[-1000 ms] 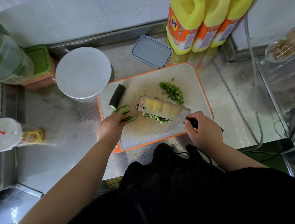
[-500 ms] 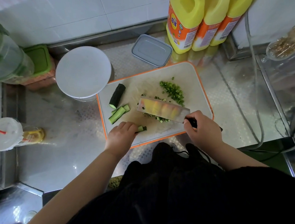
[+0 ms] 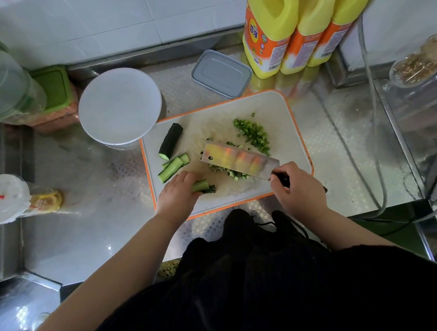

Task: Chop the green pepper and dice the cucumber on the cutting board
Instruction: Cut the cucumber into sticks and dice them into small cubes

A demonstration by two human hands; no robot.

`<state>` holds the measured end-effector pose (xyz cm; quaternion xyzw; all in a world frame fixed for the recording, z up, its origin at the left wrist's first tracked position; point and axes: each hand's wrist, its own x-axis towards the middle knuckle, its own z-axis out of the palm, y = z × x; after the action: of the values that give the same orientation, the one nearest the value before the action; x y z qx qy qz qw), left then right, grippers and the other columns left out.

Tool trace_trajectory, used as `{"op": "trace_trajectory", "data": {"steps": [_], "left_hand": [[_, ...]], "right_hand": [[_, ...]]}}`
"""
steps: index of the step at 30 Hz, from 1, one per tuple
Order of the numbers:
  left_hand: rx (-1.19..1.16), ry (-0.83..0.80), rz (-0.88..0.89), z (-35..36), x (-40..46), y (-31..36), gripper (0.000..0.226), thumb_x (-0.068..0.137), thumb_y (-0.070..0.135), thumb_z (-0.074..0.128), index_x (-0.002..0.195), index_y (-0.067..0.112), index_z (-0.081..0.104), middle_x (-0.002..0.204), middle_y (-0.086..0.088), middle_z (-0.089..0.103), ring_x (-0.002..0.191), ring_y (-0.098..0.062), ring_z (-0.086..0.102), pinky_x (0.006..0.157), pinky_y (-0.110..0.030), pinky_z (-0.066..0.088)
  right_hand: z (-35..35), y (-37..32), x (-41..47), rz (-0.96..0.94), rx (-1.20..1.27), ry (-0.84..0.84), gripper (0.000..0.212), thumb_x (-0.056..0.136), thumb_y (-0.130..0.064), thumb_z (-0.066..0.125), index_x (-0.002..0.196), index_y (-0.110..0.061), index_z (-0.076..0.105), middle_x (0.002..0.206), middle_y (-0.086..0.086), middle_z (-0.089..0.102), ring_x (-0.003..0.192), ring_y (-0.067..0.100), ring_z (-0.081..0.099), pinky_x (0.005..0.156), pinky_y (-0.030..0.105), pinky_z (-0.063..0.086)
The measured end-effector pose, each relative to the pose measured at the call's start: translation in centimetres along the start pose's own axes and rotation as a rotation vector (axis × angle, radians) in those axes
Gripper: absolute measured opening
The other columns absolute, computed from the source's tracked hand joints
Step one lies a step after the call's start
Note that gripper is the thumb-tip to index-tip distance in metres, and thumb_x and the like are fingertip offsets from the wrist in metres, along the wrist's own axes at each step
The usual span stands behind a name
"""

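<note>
A steel table [image 3: 91, 229] with a dimpled top runs under a white tiled wall [image 3: 109, 19]. On it lies a white board [image 3: 281, 112] edged in orange. Three yellow jugs [image 3: 302, 23] with orange labels stand behind it; their print is too small to read. The left hand [image 3: 177, 195] pins a cucumber strip [image 3: 203, 186] at the board's near edge. The right hand [image 3: 297, 192] grips a cleaver [image 3: 238, 161] above diced bits. Chopped pepper [image 3: 253, 134] lies heaped beyond the blade, a dark cucumber piece [image 3: 171, 140] at the left.
</note>
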<state>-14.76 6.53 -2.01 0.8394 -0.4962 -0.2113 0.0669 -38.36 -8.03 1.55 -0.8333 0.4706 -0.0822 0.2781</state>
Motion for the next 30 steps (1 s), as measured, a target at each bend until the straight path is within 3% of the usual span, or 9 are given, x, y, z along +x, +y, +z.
{"op": "trace_trajectory", "data": {"steps": [4, 9, 18, 21, 24, 30], "left_hand": [[-0.015, -0.041, 0.023, 0.2, 0.3, 0.2, 0.036, 0.093, 0.028, 0.059, 0.127, 0.017, 0.056, 0.125, 0.0, 0.053, 0.116, -0.021, 0.049, 0.092, -0.032, 0.041], [0.047, 0.022, 0.133, 0.7, -0.7, 0.1, 0.026, 0.087, 0.027, 0.068, 0.111, 0.017, 0.068, 0.114, -0.002, 0.061, 0.106, -0.026, 0.056, 0.085, -0.037, 0.046], [0.029, 0.061, 0.23, 0.8, -1.9, -0.3, 0.032, 0.073, 0.04, 0.08, 0.094, 0.017, 0.075, 0.105, -0.001, 0.069, 0.099, -0.026, 0.064, 0.073, -0.037, 0.057], [0.006, 0.088, 0.134, 1.0, -1.8, 0.1, 0.028, 0.091, 0.035, 0.057, 0.11, 0.018, 0.069, 0.113, 0.0, 0.065, 0.106, -0.025, 0.059, 0.08, -0.038, 0.054], [0.05, -0.017, -0.007, 0.8, -0.7, 0.5, 0.032, 0.096, 0.029, 0.054, 0.127, 0.02, 0.056, 0.128, 0.001, 0.051, 0.118, -0.022, 0.045, 0.092, -0.036, 0.044], [0.167, -0.14, -0.013, 0.3, 1.1, 1.2, 0.029, 0.097, 0.034, 0.053, 0.122, 0.019, 0.051, 0.121, -0.003, 0.049, 0.114, -0.024, 0.043, 0.095, -0.034, 0.033]], "right_hand": [[0.1, 0.2, -0.1, 0.005, 0.004, 0.005, 0.017, 0.09, -0.031, 0.056, 0.1, -0.018, 0.06, 0.085, -0.004, 0.068, 0.077, 0.018, 0.066, 0.058, 0.034, 0.053], [-0.1, 0.1, -0.1, 0.013, -0.004, -0.004, 0.017, 0.09, -0.031, 0.056, 0.099, -0.018, 0.06, 0.083, -0.003, 0.068, 0.074, 0.019, 0.065, 0.057, 0.034, 0.052], [-0.4, -0.3, -0.2, 0.022, 0.004, -0.024, 0.018, 0.09, -0.03, 0.056, 0.101, -0.016, 0.061, 0.085, -0.003, 0.068, 0.076, 0.018, 0.065, 0.06, 0.032, 0.051], [-0.4, -0.3, -0.2, 0.025, 0.005, -0.025, 0.018, 0.091, -0.03, 0.055, 0.101, -0.017, 0.06, 0.086, -0.003, 0.068, 0.077, 0.019, 0.065, 0.061, 0.033, 0.051], [-0.4, -0.3, -0.2, 0.02, 0.001, -0.027, 0.019, 0.091, -0.031, 0.055, 0.102, -0.016, 0.06, 0.087, -0.003, 0.068, 0.078, 0.018, 0.065, 0.062, 0.034, 0.051], [-0.2, -0.3, -0.2, -0.004, -0.017, -0.048, 0.02, 0.09, -0.032, 0.055, 0.102, -0.016, 0.06, 0.085, -0.003, 0.068, 0.076, 0.018, 0.065, 0.061, 0.035, 0.053]]}}
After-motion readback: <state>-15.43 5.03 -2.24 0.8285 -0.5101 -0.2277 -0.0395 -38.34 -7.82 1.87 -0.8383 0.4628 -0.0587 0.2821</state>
